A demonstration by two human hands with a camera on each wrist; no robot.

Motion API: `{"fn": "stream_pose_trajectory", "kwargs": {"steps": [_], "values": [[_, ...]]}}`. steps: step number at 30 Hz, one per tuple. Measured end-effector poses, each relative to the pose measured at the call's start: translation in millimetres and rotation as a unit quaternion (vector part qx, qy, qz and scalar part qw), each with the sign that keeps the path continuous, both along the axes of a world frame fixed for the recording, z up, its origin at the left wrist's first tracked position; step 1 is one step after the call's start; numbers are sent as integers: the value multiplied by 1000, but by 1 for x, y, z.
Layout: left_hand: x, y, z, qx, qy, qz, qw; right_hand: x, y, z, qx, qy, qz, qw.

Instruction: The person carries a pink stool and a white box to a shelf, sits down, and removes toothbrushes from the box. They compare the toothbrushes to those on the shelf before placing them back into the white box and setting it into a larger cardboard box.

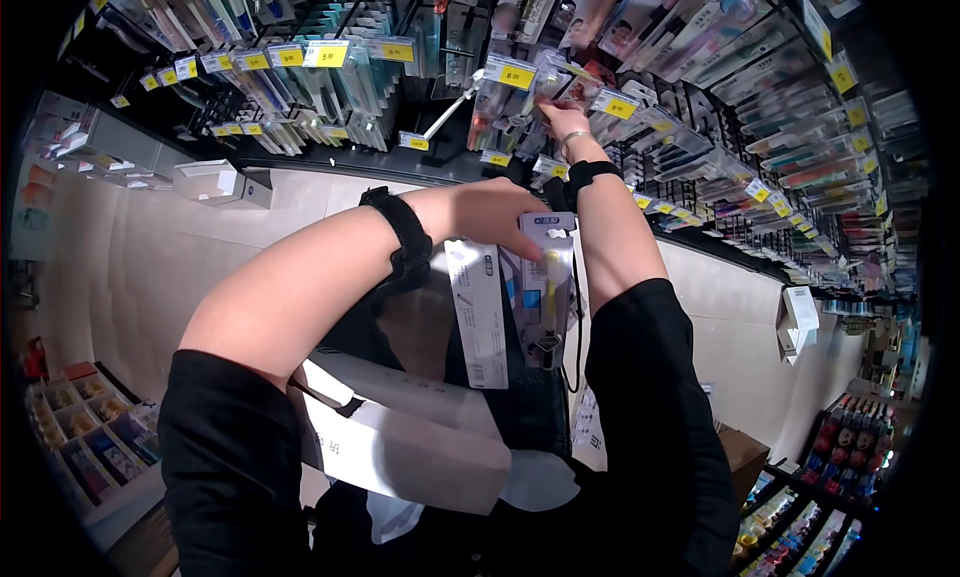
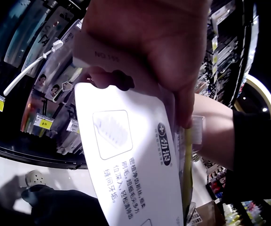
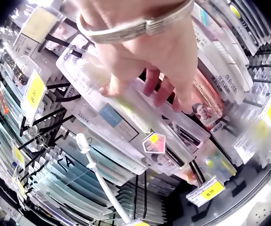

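My left hand [image 1: 492,213] grips toothbrush packs by their top ends in front of my body. A white card back [image 1: 478,322] with printing hangs beside a clear blister pack [image 1: 548,277] with a yellowish toothbrush inside. In the left wrist view, the printed card back [image 2: 128,150] shows a drawing of bristles below the left hand [image 2: 149,42]. Up at the rack, my right hand [image 3: 147,59] holds the edge of a hanging toothbrush pack [image 3: 126,110], thumb on its front and fingers curled at its other side. A bracelet circles the right wrist.
Hooks full of packaged brushes fill the wall rack, with yellow price tags [image 1: 515,75] along them. A white display toothbrush [image 3: 102,179] sticks out beside the right hand's pack. A white bag [image 1: 400,457] hangs at my front; an open box [image 1: 212,182] stands by the rack.
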State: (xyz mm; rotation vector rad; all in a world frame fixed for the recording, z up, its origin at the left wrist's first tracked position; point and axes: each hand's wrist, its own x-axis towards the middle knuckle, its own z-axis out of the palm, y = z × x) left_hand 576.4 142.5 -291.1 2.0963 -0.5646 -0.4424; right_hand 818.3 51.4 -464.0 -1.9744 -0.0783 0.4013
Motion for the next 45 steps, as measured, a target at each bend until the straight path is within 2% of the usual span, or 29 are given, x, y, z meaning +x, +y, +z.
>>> {"fn": "stream_pose_trajectory", "kwargs": {"steps": [4, 7, 8, 9, 11, 13, 15, 17, 19, 21, 22, 25, 26, 27, 29, 30, 31, 33, 34, 37, 38, 39, 41, 44, 45], "values": [[1, -1, -5, -3, -14, -1, 1000, -5, 0, 10, 8, 37, 33, 999], [0, -2, -2, -3, 3, 0, 1000, -18, -12, 11, -27, 3, 27, 999], [-1, -3, 0, 0, 10, 0, 1000, -37, -21, 33, 60, 90, 70, 992], [-2, -4, 2, -1, 1, -2, 1000, -39, -30, 37, 54, 155, 88, 982], [-6, -4, 4, -2, -20, -2, 1000, -75, -53, 74, 88, 190, 115, 971], [-9, -6, 2, 2, -44, -4, 999, -107, -88, 98, 191, 197, 211, 938], [-14, -11, 7, 10, -57, -7, 998, -144, -127, 117, 245, 184, 318, 897], [-21, -18, 23, 23, -63, -17, 998, -185, -156, 123, 276, 192, 379, 862], [-27, -29, 34, 24, -70, -35, 997, -225, -182, 107, 174, 112, 384, 900], [-35, -40, 43, 35, -87, -51, 994, -267, -176, 133, 98, 78, 334, 934], [-38, -45, 47, 39, -87, -64, 993, -279, -173, 144, 33, 11, 317, 948], [-59, -55, 60, 35, -71, -62, 995, -303, -181, 149, 34, -7, 248, 968], [-65, -57, 60, 33, -121, -81, 989, -309, -183, 150, 47, -17, 233, 971], [-73, -61, 62, 14, -108, -61, 992, -313, -186, 152, 47, -28, 237, 970], [-93, -67, 70, 48, -147, -5, 988, -320, -193, 154, 43, -47, 247, 967], [-101, -69, 75, 65, -142, 1, 988, -323, -195, 155, 30, -97, 237, 966], [-109, -70, 81, 93, -149, 18, 984, -324, -200, 150, 52, -80, 206, 974], [-117, -67, 85, 79, -171, 49, 981, -325, -212, 135, 93, -40, 145, 984], [-119, -65, 85, 84, -207, 74, 972, -330, -217, 149, 154, 43, 117, 980], [-124, -59, 89, 69, -262, 160, 949, -347, -239, 169, 329, 74, 143, 931], [-128, -63, 97, 76, -237, 187, 950, -352, -244, 183, 204, 24, 196, 959], [-128, -65, 95, 76, -274, 189, 940, -356, -239, 194, 170, -66, 265, 947], [-127, -77, 92, 75, -320, 185, 926, -357, -218, 208, 95, -242, 389, 884], [-130, -101, 98, 49, -334, 205, 919, -365, -195, 202, -6, -293, 422, 858], [-129, -107, 101, 56, -336, 214, 915, -368, -190, 199, -21, -257, 425, 868]]}}
